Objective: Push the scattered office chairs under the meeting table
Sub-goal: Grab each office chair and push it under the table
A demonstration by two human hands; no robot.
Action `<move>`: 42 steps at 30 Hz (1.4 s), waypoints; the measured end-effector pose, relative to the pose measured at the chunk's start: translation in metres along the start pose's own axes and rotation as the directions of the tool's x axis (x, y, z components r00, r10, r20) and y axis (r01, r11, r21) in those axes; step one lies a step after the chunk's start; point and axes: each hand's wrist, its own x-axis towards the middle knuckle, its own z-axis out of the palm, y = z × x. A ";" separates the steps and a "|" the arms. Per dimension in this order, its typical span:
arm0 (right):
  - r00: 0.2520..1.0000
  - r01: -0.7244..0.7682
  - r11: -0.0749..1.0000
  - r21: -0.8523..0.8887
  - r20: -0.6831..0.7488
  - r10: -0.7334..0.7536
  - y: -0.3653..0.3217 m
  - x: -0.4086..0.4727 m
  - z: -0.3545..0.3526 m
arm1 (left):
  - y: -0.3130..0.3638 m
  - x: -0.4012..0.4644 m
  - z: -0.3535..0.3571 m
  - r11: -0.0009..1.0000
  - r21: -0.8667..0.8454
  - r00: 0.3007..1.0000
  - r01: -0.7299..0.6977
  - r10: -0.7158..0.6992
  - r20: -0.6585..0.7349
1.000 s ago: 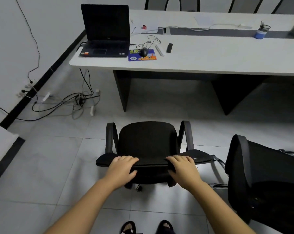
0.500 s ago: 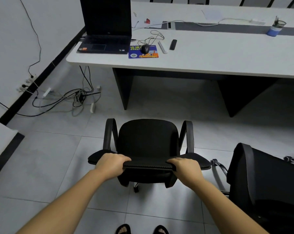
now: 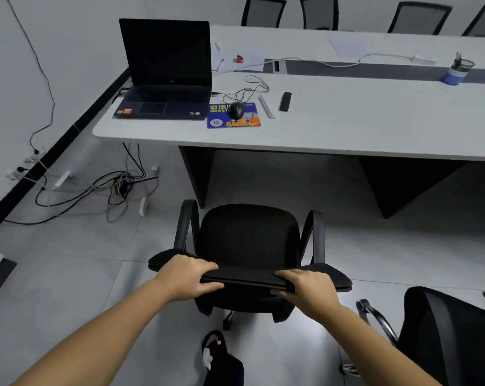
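A black office chair [image 3: 248,240] with two armrests stands on the tiled floor in front of me, its seat facing the white meeting table [image 3: 347,129]. My left hand [image 3: 189,275] grips the left part of the chair's backrest top edge. My right hand [image 3: 309,288] grips the right part of the same edge. The front of the seat lies a short way before the table's near edge, close to the table's dark left leg [image 3: 198,174]. A second black chair [image 3: 447,335] stands at the lower right, partly out of frame.
On the table lie an open laptop [image 3: 163,76], a mouse [image 3: 236,110] on a blue pad, a black remote [image 3: 285,101] and a blue pen cup [image 3: 457,72]. Tangled cables [image 3: 107,188] lie on the floor at the left. Several chairs [image 3: 263,12] line the table's far side.
The chair has rolled forward toward the table with both hands on its backrest. I have stepped forward, and one foot now shows below the chair.
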 end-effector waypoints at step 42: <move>0.997 0.020 0.997 -0.078 0.079 -0.014 0.173 0.396 0.021 | -0.214 0.355 -0.070 0.992 0.121 0.988 0.040 -0.022 -0.151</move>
